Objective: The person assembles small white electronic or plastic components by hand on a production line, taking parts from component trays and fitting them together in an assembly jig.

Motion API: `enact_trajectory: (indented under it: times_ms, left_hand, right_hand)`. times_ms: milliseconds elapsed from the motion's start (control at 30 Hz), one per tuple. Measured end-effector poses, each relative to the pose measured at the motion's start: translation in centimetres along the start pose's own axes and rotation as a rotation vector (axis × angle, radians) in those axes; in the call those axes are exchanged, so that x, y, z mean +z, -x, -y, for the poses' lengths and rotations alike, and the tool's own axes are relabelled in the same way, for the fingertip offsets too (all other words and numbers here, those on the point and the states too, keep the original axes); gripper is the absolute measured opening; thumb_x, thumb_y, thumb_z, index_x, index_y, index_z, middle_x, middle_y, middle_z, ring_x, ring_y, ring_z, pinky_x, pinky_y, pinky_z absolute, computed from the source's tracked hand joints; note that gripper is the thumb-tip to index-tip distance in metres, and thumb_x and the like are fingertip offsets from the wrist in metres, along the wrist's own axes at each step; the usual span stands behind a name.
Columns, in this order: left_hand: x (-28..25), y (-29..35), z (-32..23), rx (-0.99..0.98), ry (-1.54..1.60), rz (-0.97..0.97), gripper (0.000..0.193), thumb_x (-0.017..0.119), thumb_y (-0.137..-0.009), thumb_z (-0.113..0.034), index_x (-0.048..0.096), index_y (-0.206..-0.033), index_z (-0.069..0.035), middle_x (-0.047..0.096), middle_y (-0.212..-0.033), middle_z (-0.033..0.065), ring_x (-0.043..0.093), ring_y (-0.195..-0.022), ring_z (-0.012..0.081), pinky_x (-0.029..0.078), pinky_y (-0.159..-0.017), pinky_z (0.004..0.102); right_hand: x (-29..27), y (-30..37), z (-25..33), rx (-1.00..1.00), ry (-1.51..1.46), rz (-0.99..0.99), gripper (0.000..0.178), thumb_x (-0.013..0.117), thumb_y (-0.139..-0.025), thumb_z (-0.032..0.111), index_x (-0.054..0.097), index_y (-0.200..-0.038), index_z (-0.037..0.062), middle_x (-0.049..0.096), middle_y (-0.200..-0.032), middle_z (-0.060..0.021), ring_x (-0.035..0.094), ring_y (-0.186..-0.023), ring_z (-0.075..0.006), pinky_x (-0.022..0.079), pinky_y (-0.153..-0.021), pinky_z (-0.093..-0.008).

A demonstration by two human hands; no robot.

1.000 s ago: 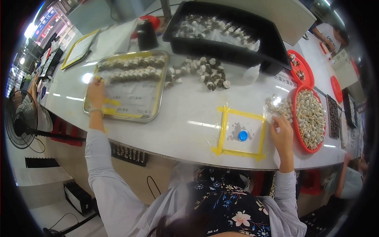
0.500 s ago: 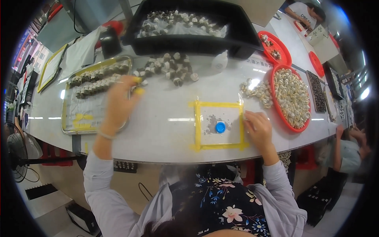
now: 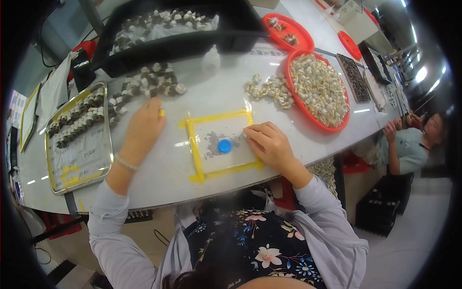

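Note:
My left hand (image 3: pixel 144 129), with yellow wrapping on a fingertip, is closed at the near edge of a heap of small dark-and-white cylindrical pieces (image 3: pixel 168 85). Anything in its fingers is hidden. At the right side of a yellow-taped square (image 3: pixel 196 151) on the table, my right hand (image 3: pixel 270 144) pinches a small pale thing I cannot make out. A round blue cap (image 3: pixel 224 146) sits inside the square among grey smudges. Left of my left hand, a metal-rimmed tray (image 3: pixel 107 144) holds rows of the dark-and-white pieces.
Across the table's back stands a large black bin (image 3: pixel 231 44) of similar pieces. To the right are a red bowl (image 3: pixel 332 128) full of pale pieces, a loose pale pile (image 3: pixel 272 91) and a red plate (image 3: pixel 305 41). A white squeeze bottle (image 3: pixel 211 60) stands behind. Another person (image 3: pixel 409 144) sits far right.
My left hand has moved from beside the tray to the near edge of the heap. My right hand stays by the taped square, its fingers now pinched. The whole view has shifted and tilted.

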State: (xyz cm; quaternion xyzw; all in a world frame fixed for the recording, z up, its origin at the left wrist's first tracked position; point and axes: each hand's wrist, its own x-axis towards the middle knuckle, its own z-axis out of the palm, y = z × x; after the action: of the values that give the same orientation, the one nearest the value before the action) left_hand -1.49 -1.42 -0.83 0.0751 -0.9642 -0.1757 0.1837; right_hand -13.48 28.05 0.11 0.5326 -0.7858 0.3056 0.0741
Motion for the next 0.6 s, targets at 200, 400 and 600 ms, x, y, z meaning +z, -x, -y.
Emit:
enact_trajectory:
  times_ms: [200, 400, 600]
  left_hand:
    - [-2.0, 3.6, -4.4, -0.711, 1.115, 0.176, 0.017, 0.046, -0.093, -0.018, 0.055, -0.101, -0.005, 0.046, -0.059, 0.0027, 0.041, -0.044, 0.0100, 0.035, -0.042, 0.0212]
    - [-0.9, 7.3, -7.8, -0.886, 1.719, 0.146, 0.022, 0.045, -0.095, -0.024, 0.054, -0.103, -0.005, 0.048, -0.061, 0.0007, 0.041, -0.045, 0.0092, 0.033, -0.041, 0.0192]
    - [0.5, 8.1, -9.7, -0.837, 1.880, 0.055, 0.023, 0.043, -0.096, -0.022, 0.048, -0.112, -0.006, 0.052, -0.073, 0.0055, 0.049, -0.056, 0.0131, 0.039, -0.047, 0.0226]
  right_hand:
    - [-0.4, -1.0, 0.6, 0.054, -0.059, 0.106, 0.026, 0.066, -0.068, -0.001, 0.063, -0.093, 0.0032, 0.062, -0.085, -0.0089, 0.058, -0.073, -0.0246, 0.048, -0.064, -0.0326]
    - [-0.3, -2.7, 2.1, -0.095, -0.184, 0.190, 0.026, 0.065, -0.066, -0.001, 0.063, -0.092, 0.0042, 0.060, -0.084, -0.0082, 0.058, -0.072, -0.0247, 0.048, -0.063, -0.0330]
    - [-0.2, -3.6, 2.5, -0.169, -0.130, 0.307, 0.025, 0.065, -0.067, 0.000, 0.063, -0.092, 0.0038, 0.057, -0.086, -0.0081, 0.058, -0.075, -0.0244, 0.048, -0.065, -0.0336]
